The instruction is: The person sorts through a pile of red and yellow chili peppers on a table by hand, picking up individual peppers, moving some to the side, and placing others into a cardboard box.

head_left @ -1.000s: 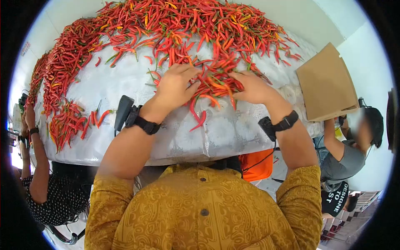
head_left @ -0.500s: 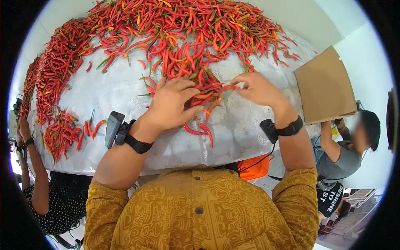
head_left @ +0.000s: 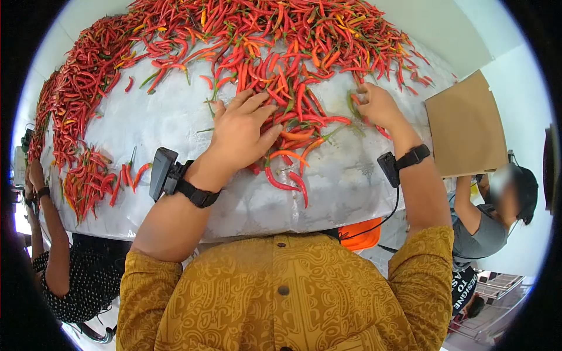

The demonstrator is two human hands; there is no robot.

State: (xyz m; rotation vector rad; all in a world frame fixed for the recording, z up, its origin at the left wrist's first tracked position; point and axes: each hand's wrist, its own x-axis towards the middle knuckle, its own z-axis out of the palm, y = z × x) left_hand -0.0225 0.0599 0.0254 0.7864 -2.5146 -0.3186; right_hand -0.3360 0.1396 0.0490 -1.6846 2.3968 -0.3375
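Observation:
My left hand [head_left: 243, 128] rests on a loose heap of red chili peppers [head_left: 295, 126], its fingers spread and its thumb apart. To its right, my right hand [head_left: 379, 108] is curled with its fingertips together on a chili pepper [head_left: 355, 106]; the grip is partly hidden by the hand. A red tip [head_left: 383, 133] shows just below that hand. Several curved red chilies [head_left: 281, 180] lie on the near side of my left hand. Both wrists wear black straps with small devices.
A big bank of chilies [head_left: 281, 29] curves along the far and left sides of the plastic-covered table [head_left: 246, 219]. A smaller pile [head_left: 88, 184] sits at left. A cardboard box [head_left: 468, 128] stands at right, an orange container [head_left: 360, 234] below the edge. People are at both sides.
My right hand has moved up and to the right, away from the middle heap. My left hand stays over the heap with its fingers more spread. The view has shifted slightly.

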